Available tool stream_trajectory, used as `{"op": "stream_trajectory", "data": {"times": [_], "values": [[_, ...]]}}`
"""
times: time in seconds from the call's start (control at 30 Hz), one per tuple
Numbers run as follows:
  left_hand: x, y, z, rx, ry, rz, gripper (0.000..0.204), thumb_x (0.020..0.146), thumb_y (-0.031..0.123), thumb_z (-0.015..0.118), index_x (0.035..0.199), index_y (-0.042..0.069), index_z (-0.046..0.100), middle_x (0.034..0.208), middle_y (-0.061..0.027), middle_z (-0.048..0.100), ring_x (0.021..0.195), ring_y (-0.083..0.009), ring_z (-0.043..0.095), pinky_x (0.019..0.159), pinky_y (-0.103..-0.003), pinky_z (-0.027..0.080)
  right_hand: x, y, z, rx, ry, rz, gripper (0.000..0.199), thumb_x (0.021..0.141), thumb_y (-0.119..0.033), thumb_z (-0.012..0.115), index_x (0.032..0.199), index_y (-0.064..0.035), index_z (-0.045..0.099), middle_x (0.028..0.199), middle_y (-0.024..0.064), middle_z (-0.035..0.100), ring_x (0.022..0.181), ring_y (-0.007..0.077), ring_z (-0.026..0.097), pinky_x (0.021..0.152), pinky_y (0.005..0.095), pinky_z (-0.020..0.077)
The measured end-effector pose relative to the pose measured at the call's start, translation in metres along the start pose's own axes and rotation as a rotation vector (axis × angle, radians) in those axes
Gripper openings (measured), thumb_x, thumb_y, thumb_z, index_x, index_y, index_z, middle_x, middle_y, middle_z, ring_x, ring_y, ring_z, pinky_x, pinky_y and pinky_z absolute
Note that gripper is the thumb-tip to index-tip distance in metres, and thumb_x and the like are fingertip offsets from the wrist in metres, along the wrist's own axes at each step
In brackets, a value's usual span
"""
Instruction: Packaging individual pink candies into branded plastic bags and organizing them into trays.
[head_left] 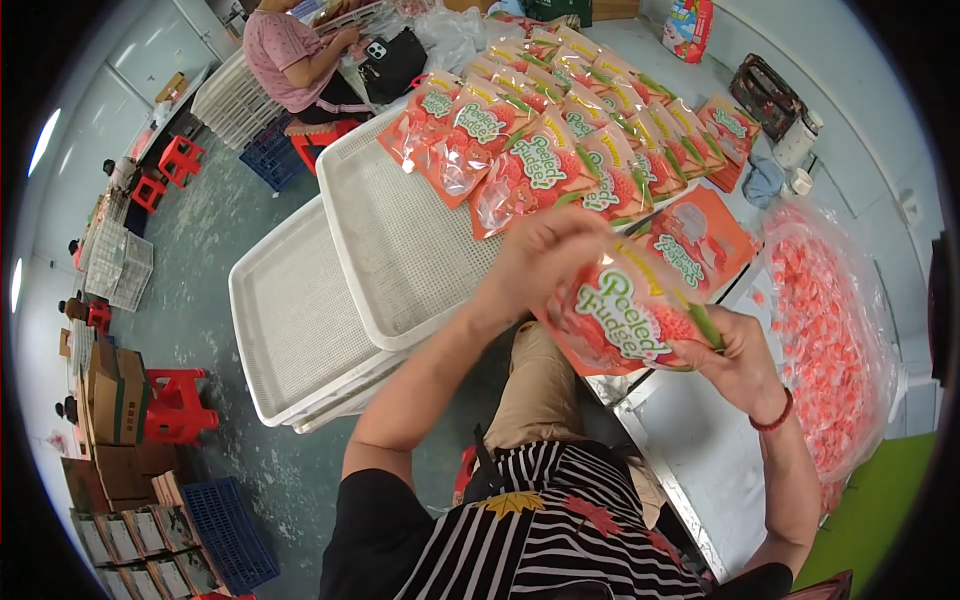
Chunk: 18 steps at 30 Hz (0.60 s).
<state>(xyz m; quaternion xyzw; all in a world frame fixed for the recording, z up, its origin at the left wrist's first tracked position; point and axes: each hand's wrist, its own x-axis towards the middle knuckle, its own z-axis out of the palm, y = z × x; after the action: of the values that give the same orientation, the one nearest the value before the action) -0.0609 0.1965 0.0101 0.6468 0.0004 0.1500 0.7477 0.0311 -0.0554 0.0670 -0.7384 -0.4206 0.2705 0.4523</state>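
An orange-red pouch [625, 318] hangs in the air between the person's hands, tilted, near the left edge of the counter [700, 425]. The right hand [735, 350] grasps its lower right corner, thumb across the printed front. The left hand [550, 255] is at the pouch's upper left edge (its fingers are blurred, so I cannot tell whether they pinch the film or only touch it). A red band [772, 412] circles the right wrist.

Just beyond the held pouch, a flat pouch [695, 250] lies on the counter. Farther toward the counter's far end spreads a heap of similar pouches [540, 165], many lying over one another, some reaching across the far right corner of the upper tray [400, 318]. That white tray, its bottom full of small holes, overlaps a lower tray [290, 310] to its left.

Along the counter's wall-side edge sits a big clear bag [830, 340] of small red-and-white wrapped pieces. Past it, by the same edge, are a blue cloth [764, 182], a white bottle [796, 142] and a dark bag [766, 95]. Beyond the trays, a co-worker in a pink shirt [280, 58] sits beside a black bag [392, 66].
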Motion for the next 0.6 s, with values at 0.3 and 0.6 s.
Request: {"op": "stream_trajectory", "data": {"times": [0.3,0.6], "values": [[0.008,-0.105,-0.128,1.442,0.277,0.329,0.083,0.074,0.031,0.073,0.136,-0.004,0.030,0.139,-0.0261,0.035,0.118,-0.0450,0.042,0.096,-0.049,0.042,-0.001,-0.016,-0.026,0.273,0.098,0.204,0.027,0.088,-0.006,0.062,0.114,0.0015,0.057,0.090,0.0059,0.068,0.074,0.0101,0.065,0.070,0.0248,0.0554],[0.040,-0.116,-0.141,1.380,0.451,0.125,0.062,0.088,0.022,0.055,0.138,-0.003,0.030,0.112,-0.0281,0.056,0.092,-0.0415,0.060,0.076,-0.046,0.051,0.043,-0.015,-0.018,0.146,0.184,0.156,0.022,0.090,-0.013,0.059,0.108,-0.0008,0.058,0.077,-0.0019,0.061,0.074,0.0065,0.061,0.064,0.0247,0.0549]]}}
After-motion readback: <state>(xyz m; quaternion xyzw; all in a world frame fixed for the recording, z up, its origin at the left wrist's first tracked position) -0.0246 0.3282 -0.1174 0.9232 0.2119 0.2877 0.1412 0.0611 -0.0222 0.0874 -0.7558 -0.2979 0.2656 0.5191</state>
